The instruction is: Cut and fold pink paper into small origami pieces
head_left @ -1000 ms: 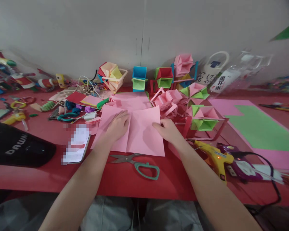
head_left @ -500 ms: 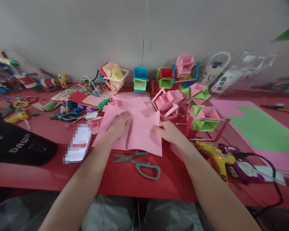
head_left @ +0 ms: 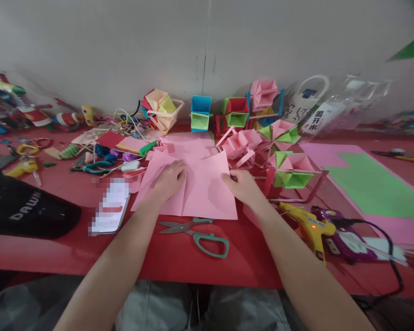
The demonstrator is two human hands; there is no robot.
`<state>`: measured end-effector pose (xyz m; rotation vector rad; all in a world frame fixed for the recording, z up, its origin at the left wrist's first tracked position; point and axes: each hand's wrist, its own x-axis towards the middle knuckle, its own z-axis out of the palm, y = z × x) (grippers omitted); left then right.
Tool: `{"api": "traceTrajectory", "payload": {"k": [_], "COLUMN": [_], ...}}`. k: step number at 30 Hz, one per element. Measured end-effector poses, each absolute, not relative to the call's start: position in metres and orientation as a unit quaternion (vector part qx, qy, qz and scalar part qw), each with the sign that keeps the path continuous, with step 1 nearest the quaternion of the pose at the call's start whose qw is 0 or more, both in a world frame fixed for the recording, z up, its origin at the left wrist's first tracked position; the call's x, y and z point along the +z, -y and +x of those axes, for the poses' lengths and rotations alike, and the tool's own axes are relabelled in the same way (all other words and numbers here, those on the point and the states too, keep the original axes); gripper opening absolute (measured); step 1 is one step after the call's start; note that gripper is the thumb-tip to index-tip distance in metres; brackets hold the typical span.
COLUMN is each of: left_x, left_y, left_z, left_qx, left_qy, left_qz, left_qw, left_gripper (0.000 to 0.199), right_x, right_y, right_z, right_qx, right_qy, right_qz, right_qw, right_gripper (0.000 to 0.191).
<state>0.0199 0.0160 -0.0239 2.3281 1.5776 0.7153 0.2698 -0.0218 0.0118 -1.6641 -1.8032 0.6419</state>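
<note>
A pink sheet of paper (head_left: 207,197) with an upright crease down its middle lies in front of me. My left hand (head_left: 170,178) rests on its left half, palm down, fingers laid on the paper. At the right edge, my right hand (head_left: 243,184) pinches the sheet between thumb and fingers, and that half is lifted a little. More pink paper (head_left: 196,142) lies behind the creased sheet. Just below its near edge are scissors (head_left: 193,232) with pale green handles, blades apart.
To the left are a phone (head_left: 112,207) and a black tumbler (head_left: 31,207) on its side. On the right lie a yellow glue gun (head_left: 310,223), a purple power strip (head_left: 348,239) and green paper (head_left: 382,184). Several folded-paper boxes (head_left: 295,170) stand behind.
The right half of the pink sheet has swung outward and flattened, its edge moving slightly right. My left hand's fingers have drawn in a little on the paper.
</note>
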Motion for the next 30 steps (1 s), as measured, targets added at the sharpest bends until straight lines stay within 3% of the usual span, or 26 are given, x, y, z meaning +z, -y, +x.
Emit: {"api": "traceTrajectory", "payload": {"k": [6, 12, 16, 21, 23, 25, 28, 30], "left_x": [-0.024, -0.020, -0.017, 0.000, 0.016, 0.033, 0.050, 0.052], "left_y": [-0.016, -0.014, -0.015, -0.008, 0.003, 0.017, 0.037, 0.043], "left_z": [0.016, 0.013, 0.009, 0.004, 0.003, 0.005, 0.013, 0.021], "left_qx": [0.304, 0.298, 0.318, 0.339, 0.319, 0.263, 0.185, 0.152], "left_qy": [-0.552, -0.553, -0.554, -0.523, -0.480, -0.433, -0.403, -0.389], "left_qz": [0.759, 0.762, 0.753, 0.751, 0.767, 0.800, 0.848, 0.875], "left_qw": [0.164, 0.157, 0.158, 0.220, 0.282, 0.322, 0.290, 0.246], "left_gripper": [0.030, 0.032, 0.037, 0.041, 0.057, 0.087, 0.129, 0.126], "right_x": [0.010, 0.023, 0.022, 0.030, 0.037, 0.044, 0.048, 0.047], "right_y": [0.020, 0.027, 0.028, 0.031, 0.033, 0.034, 0.031, 0.029], "right_z": [0.271, 0.269, 0.267, 0.262, 0.260, 0.261, 0.264, 0.267], "right_qx": [0.273, 0.492, 0.507, 0.560, 0.577, 0.599, 0.634, 0.658], "right_qy": [0.649, 0.603, 0.577, 0.510, 0.476, 0.436, 0.376, 0.333], "right_qz": [-0.613, -0.563, -0.556, -0.493, -0.474, -0.452, -0.410, -0.375], "right_qw": [0.357, 0.279, 0.317, 0.427, 0.465, 0.496, 0.537, 0.562], "right_gripper": [0.043, 0.020, 0.023, 0.044, 0.049, 0.046, 0.033, 0.025]}}
